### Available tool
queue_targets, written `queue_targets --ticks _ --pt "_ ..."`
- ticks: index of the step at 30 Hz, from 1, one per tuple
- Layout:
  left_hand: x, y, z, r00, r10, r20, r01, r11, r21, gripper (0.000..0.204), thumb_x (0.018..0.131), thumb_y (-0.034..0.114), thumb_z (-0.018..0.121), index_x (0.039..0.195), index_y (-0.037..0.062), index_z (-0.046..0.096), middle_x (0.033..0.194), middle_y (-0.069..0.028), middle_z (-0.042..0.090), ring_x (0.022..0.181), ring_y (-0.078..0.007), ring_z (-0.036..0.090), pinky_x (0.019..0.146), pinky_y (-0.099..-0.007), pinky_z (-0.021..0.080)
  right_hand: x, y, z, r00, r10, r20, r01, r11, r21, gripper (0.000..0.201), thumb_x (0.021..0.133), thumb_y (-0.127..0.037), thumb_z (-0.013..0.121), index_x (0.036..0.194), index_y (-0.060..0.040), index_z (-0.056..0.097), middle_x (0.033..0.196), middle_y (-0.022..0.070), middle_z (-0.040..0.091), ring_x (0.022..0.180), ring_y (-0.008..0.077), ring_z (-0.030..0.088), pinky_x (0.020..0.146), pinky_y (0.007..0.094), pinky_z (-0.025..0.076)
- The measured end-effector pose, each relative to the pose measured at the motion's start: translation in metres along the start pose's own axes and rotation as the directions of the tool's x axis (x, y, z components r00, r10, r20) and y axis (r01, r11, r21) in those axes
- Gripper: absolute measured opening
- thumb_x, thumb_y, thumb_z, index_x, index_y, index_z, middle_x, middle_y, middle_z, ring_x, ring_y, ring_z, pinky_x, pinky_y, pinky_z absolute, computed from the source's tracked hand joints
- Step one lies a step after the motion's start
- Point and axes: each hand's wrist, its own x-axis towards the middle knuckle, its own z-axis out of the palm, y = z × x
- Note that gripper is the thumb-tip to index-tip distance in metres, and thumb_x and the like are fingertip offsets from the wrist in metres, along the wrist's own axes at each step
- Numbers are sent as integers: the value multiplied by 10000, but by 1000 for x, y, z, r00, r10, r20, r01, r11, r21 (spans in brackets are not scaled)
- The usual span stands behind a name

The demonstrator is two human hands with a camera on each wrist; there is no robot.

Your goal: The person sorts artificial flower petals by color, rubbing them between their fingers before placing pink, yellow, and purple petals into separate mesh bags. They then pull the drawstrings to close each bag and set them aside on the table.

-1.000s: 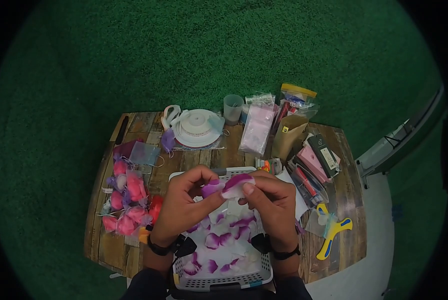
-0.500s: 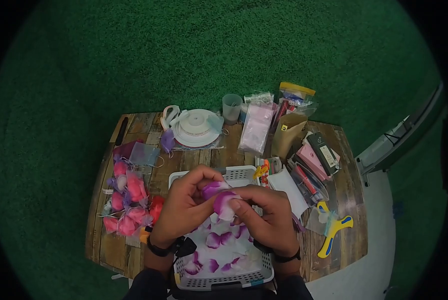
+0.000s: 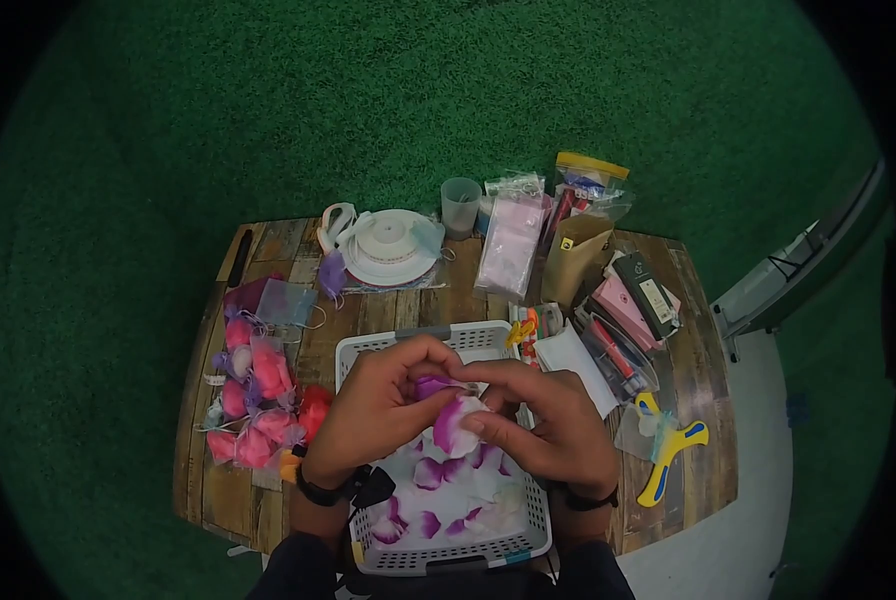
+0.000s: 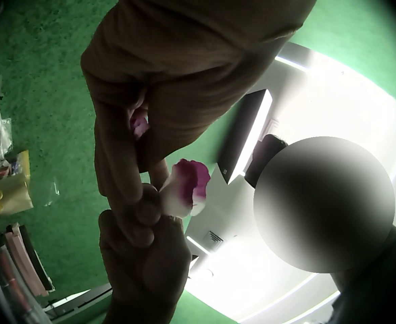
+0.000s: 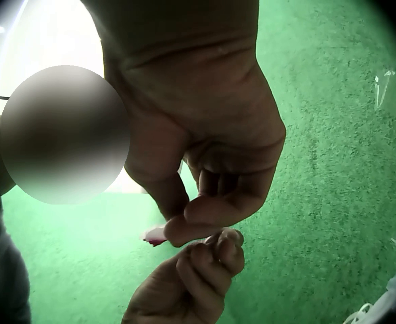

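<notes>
Your left hand [image 3: 378,410] and right hand [image 3: 548,425] meet right over the white slotted plastic basket [image 3: 488,545] at the table's near edge, both pinching one purple-and-white fabric petal [image 3: 455,423] between their fingertips. More loose petals lie in the basket below. Pink filled organza pouches [image 3: 253,400] sit to the left.

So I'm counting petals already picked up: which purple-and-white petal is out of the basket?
The petal pinched between the left hand and right hand, raised above the basket; the rest lie loose inside.
</notes>
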Motion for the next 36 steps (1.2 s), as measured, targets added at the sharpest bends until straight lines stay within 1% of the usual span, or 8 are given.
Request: queue_targets --ticks 8,11,17,25,28,32,34,36 --pt "1 -2 -5 999 -21 42 11 977 213 265 868 38 690 1105 -9 579 831 2 627 767 -6 565 617 -190 471 0 -5 2 992 50 117 -56 997 47 579 894 -102 681 1419 -90 439 717 80 658 618 200 653 584 314 493" --pt "-1 5 -3 997 -58 48 52 991 126 331 849 73 722 1132 -13 573 804 3 627 758 -5 555 611 -190 474 3 -10 -3 983 152 99 -156 987 31 517 867 -77 703 1352 -43 529 667 59 644 591 125 616 590 260 457" --pt "-2 14 -1 984 -158 85 147 982 122 368 834 53 718 1161 1 557 896 -7 628 796 -24 561 650 -210 499 2 4 -5 994 71 79 -70 998 -5 520 890 -70 659 1381 -130 499 631 51 606 540 157 609 526 285 443" --pt "0 6 -4 983 -76 165 64 995 79 587 718 -40 797 1232 43 527 1148 -38 578 924 -69 595 704 -218 506 4 4 0 991 133 14 -134 986 101 467 888 -74 673 1327 -77 514 637 46 604 542 123 597 506 265 440" --pt "0 7 -4 975 13 223 -43 991 130 575 747 110 833 1238 40 541 1112 -57 624 1039 -120 581 904 -287 481 5 5 1 992 122 10 -122 992 41 467 882 -92 689 1315 -61 517 648 52 611 544 130 606 512 269 457" --pt "-1 13 -5 973 13 230 -51 986 161 555 780 151 820 1248 40 542 1145 -74 631 1059 -135 583 943 -307 462 5 8 8 990 133 -56 -132 991 13 503 843 -53 723 1316 -59 553 619 7 584 546 47 542 521 223 413" --pt "-3 25 -3 965 -177 192 141 972 187 494 837 163 776 1251 35 538 1133 -74 633 1061 -127 585 924 -296 466 6 8 8 987 152 -55 -152 988 4 508 839 -53 730 1315 -52 553 637 9 591 557 46 548 520 220 411" --pt "0 12 -5 975 -90 204 53 982 181 457 863 157 749 1250 33 538 1129 -69 635 1045 -120 593 897 -284 472 8 8 8 984 169 -57 -169 986 -9 512 835 -52 736 1313 -46 553 655 11 599 569 44 554 519 217 410"
